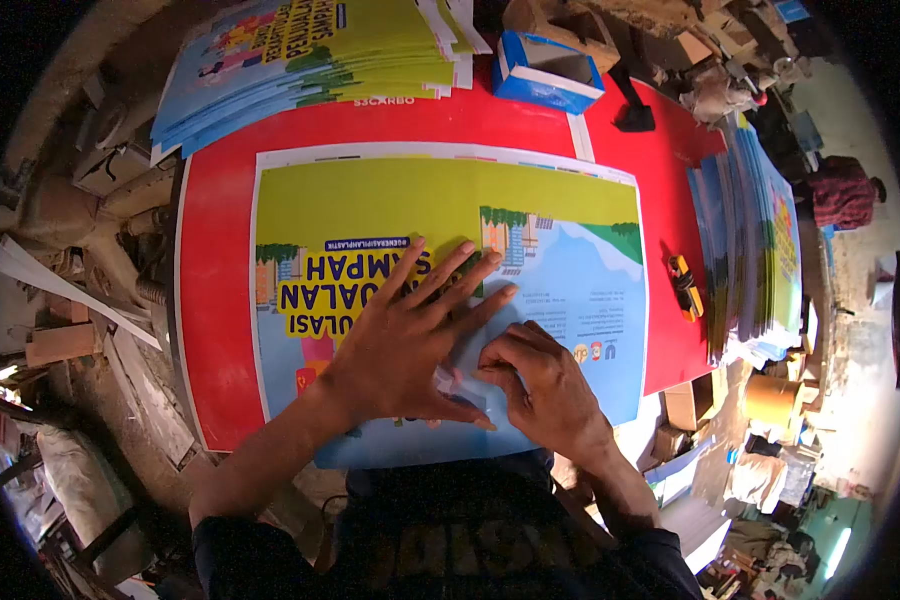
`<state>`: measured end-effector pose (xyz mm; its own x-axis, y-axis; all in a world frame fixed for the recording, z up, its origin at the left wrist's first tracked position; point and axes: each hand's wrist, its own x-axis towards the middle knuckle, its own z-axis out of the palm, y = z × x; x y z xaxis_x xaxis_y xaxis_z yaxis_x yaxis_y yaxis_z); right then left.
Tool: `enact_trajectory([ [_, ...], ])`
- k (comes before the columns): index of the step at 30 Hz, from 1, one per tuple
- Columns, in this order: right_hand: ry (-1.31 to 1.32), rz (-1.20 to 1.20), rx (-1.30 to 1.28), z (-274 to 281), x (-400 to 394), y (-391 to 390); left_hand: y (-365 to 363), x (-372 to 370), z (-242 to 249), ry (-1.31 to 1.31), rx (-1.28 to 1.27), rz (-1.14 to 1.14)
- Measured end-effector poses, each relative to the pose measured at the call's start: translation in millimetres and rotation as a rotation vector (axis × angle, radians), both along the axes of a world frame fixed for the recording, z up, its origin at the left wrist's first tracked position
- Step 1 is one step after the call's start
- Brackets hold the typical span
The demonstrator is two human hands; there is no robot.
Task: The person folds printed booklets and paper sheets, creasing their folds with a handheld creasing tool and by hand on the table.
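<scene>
A large printed sheet (pixel 370 200), green and light blue with bold dark lettering, lies upside down to me on the red tabletop (pixel 220 300). My left hand (pixel 405 345) rests flat on its middle with the fingers spread, covering part of the lettering. Close to its thumb, my right hand (pixel 545 385) is curled, its thumb and fingers pressed together over the blue part of the sheet. Whatever sits in that pinch is hidden or too small to name. The sheet's near edge reaches past the table towards my body.
A stack of similar sheets (pixel 370 60) lies at the back left, and another stack (pixel 755 235) at the right. Near the right stack is a yellow and black utility knife (pixel 683 287). A blue box (pixel 545 75) and a black tool (pixel 633 115) lie behind. A person (pixel 842 195) is farther right.
</scene>
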<state>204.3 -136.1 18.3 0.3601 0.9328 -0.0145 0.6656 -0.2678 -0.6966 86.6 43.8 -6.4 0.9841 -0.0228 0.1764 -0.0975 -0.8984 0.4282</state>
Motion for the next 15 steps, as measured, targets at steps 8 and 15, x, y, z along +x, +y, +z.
enact_trajectory([
  [8,0.063,0.229,-0.032,10,19,14,2,-2,-2,0.019,-0.028,-0.012],
  [15,0.31,0.357,-0.247,18,39,26,1,-3,-8,-0.017,-0.002,0.004],
])
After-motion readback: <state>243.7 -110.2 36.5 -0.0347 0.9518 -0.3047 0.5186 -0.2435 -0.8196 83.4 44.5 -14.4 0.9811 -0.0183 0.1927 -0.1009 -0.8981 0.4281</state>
